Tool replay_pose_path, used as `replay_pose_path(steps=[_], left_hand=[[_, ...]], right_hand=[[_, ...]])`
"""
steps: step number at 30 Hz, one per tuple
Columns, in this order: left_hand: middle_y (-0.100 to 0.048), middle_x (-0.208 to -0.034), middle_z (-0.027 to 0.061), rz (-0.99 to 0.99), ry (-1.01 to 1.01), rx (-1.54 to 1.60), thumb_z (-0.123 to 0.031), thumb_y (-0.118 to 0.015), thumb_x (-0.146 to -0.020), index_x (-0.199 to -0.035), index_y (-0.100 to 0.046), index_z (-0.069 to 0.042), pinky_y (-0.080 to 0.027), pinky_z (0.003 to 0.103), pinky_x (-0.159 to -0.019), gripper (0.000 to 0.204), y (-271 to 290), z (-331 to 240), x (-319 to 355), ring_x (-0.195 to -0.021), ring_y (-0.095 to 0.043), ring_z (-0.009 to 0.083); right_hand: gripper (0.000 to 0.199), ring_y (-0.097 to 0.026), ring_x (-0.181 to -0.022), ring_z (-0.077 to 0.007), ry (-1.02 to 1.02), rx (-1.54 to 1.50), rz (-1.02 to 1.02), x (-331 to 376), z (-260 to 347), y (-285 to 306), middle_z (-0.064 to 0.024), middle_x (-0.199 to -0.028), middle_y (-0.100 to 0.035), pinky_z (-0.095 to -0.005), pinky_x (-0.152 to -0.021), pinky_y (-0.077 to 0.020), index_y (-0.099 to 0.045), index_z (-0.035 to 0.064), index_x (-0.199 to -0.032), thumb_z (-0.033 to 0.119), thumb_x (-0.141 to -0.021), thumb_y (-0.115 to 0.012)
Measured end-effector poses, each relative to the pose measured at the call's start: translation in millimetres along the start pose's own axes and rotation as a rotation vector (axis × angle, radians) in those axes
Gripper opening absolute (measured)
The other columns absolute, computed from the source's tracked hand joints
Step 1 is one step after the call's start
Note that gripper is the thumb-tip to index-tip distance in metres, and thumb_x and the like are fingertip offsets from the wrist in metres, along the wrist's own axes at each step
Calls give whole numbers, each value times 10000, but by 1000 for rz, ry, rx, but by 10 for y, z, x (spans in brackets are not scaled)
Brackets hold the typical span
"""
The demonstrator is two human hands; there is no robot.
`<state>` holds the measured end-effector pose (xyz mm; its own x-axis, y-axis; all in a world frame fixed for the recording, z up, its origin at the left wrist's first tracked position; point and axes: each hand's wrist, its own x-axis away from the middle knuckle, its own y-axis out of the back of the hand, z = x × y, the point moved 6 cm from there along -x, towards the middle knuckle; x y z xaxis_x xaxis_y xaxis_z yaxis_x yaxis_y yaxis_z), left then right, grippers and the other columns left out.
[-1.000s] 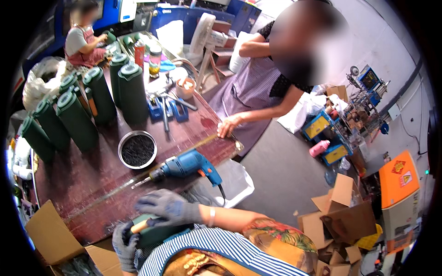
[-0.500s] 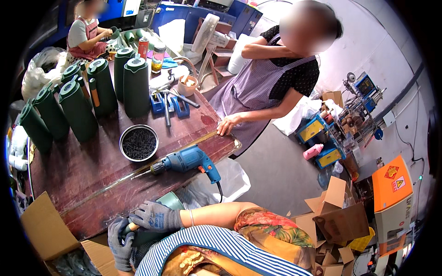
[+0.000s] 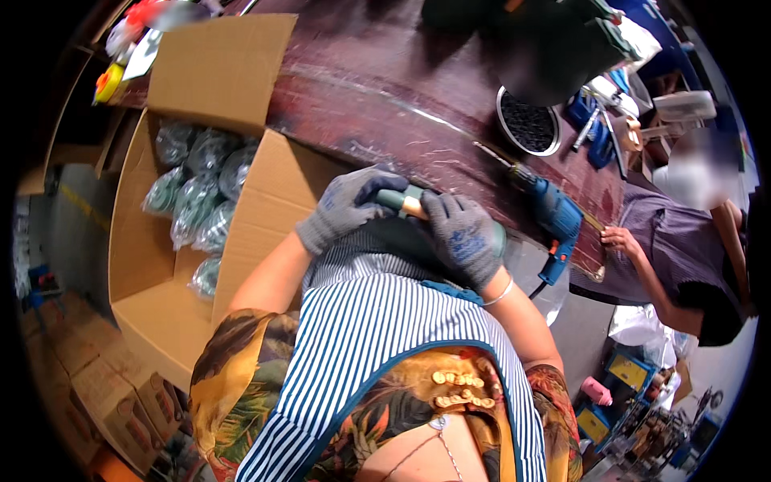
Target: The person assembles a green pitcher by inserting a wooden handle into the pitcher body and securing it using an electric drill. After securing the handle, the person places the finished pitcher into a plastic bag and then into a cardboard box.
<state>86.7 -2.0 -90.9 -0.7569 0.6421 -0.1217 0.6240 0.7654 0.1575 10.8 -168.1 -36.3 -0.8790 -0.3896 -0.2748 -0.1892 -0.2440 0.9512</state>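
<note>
Held across my lap is a dark green jug [image 3: 393, 235], its body partly hidden by my hands and forearms. My left hand [image 3: 349, 207], in a grey work glove, closes around one end of its green handle [image 3: 391, 198], which has a pale wood-coloured section. On the other side my right hand [image 3: 464, 239], gloved too, grips the handle and body near the pale section. Beyond my right hand, a blue power drill [image 3: 556, 210] lies on the dark red table [image 3: 361, 104], its bit pointing toward a round tin [image 3: 503, 124] of small black pieces, probably screws.
An open cardboard box [image 3: 265, 209] at my left holds several plastic-wrapped items [image 3: 197, 201]. More green jugs [image 3: 554, 56] stand at the table's far side, near blue-handled tools [image 3: 601, 145]. At the right, a co-worker's hand [image 3: 622, 239] rests at the table corner.
The view has swung left and down, bringing the box and my lap into the middle. Both hands stay on the jug. The drill remains on the table.
</note>
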Motion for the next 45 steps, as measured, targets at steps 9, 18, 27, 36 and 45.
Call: replay_pose_path(steps=[9, 18, 27, 36, 45], left_hand=[[-721, -1150, 138, -22, -72, -164, -148, -728, -764, -1193, -692, -28, -450, 392, -1103, 447, -127, -102, -15, -1172, -657, 283], [-698, -1111, 164, -51, -157, -190, -162, -731, -754, -1146, -692, -43, -521, 409, -951, 411, -100, -274, -32, -1051, -672, 335], [-676, -1141, 103, 49, -291, -755, -191, -774, -721, -1279, -629, -121, -442, 422, -1051, 581, -327, -741, -192, -1120, -614, 294], [-675, -974, 55, -76, -218, -900, -173, -850, -627, -1118, -736, -190, -488, 446, -973, 504, 211, -1666, -21, -981, -636, 292], [-630, -848, 88, 122, -470, -1862, -188, -698, -735, -883, -707, -190, -454, 466, -999, 148, -434, -2142, -1286, -938, -613, 296]], right_hand=[[324, -690, -758, -277, -39, -181, 113, -30, -100, 172, -107, -845, -680, -401, -661, -540, -630, 85, -1050, 375, -911, -664], [398, -691, -780, -364, -164, -379, 392, -66, -160, 125, -195, -871, -690, -471, -689, -520, -598, 61, -1125, 393, -908, -625], [670, -635, -1090, -399, -263, -399, 147, 30, -331, 478, -243, -1202, -649, -469, -946, -495, -524, 28, -1384, 475, -901, -645], [184, -677, -675, -217, -1158, 24, -660, 3246, -1927, 991, -103, -807, -714, -354, -605, -506, -685, 25, -1059, 161, -979, -591], [634, -583, -1262, -399, -1319, -255, 621, 4616, -2581, -1801, -270, -1410, -548, -452, -1062, -469, -654, 20, -1267, 483, -834, -657]])
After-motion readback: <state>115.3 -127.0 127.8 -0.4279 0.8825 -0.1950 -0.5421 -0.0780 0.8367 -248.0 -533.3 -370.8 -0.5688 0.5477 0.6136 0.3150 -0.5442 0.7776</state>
